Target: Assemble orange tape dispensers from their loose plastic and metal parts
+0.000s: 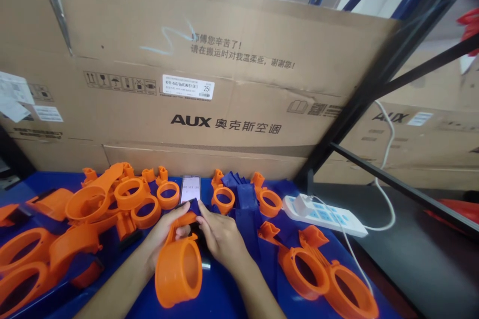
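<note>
My left hand is closed around the arm of an orange plastic ring part, whose wide ring hangs down toward me. At the far end of that arm sits a small dark blue piece. The fingers of my right hand are pressed together on this blue piece, touching my left fingertips. Exactly how the blue piece and the orange arm meet is hidden by my fingers. Just beyond my hands lies a phone showing a running timer.
Several orange ring parts crowd the left of the blue table, with more orange ring parts at right. Dark blue pieces lie right of centre. A white power strip with cables sits near a black rack post. A large cardboard box stands behind.
</note>
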### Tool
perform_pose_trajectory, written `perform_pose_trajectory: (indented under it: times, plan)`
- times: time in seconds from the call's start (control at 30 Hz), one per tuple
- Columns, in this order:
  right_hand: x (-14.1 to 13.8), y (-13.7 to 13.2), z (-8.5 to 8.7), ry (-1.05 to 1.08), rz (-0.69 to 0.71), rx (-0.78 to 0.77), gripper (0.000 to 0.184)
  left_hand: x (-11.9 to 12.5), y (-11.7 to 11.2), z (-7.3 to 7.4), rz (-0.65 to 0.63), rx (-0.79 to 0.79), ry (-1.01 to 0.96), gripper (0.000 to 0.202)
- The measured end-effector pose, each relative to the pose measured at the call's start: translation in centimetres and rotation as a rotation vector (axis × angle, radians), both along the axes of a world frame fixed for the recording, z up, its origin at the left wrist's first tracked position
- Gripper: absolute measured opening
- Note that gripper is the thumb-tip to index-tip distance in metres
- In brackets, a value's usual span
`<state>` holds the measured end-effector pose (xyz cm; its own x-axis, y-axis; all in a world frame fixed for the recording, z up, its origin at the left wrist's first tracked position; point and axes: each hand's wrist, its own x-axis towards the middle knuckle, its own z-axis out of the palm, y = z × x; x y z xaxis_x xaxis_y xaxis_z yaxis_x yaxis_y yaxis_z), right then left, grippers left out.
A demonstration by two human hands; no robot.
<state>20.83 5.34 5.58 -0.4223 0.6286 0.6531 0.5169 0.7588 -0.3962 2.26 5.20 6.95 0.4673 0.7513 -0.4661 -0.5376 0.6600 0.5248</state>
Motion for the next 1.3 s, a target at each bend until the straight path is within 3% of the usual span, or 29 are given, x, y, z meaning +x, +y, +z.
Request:
perform_pose_trajectory:
  times: [0.2,0.37,0.47,0.6,0.7,0.8,0.9,1.0,1.17,1.3]
  plan:
    - [0.0,0.1,0.1,0.041,-0.007,0.012,0.047,0.3,-0.3,0.2,0.034,0.043,0.011,0.052]
    - [0.5,0.2,0.4,0.102,-0.017,0.034,0.053,1.4,-0.6,-0.4,0.208,0.385,0.214,0.031]
    - [0.7,0.1,0.5,0.073,-0.026,0.027,0.056,1.9,-0.8,-0.8,0.238,0.522,0.327,0.032]
    - [0.5,-0.2,0.6,0.026,-0.013,-0.007,0.055,1.9,-0.8,-0.8,0.246,0.563,0.364,0.031]
    - [0.8,-0.2,1.0,0.077,0.0,-0.075,0.04,1.4,-0.6,-0.4,0.237,0.57,0.353,0.03]
    - [1.9,0.1,1.8,0.302,-0.14,-0.141,0.031,0.6,-0.1,0.1,0.276,0.554,0.307,0.03]
    - [3.3,0.8,2.5,0.478,-0.449,-0.091,0.025,0.1,0.3,0.4,0.362,0.517,0.29,0.033]
    - [4.2,1.3,2.8,0.351,-0.6,-0.048,0.014,0.0,0.5,0.3,0.378,0.502,0.307,0.034]
    - [4.1,1.4,2.1,-0.07,-0.573,-0.109,0.009,0.3,0.3,0.1,0.336,0.491,0.308,0.032]
    - [4.0,1.4,1.6,-0.142,-0.579,-0.141,0.021,0.5,0.2,0.2,0.304,0.483,0.327,0.032]
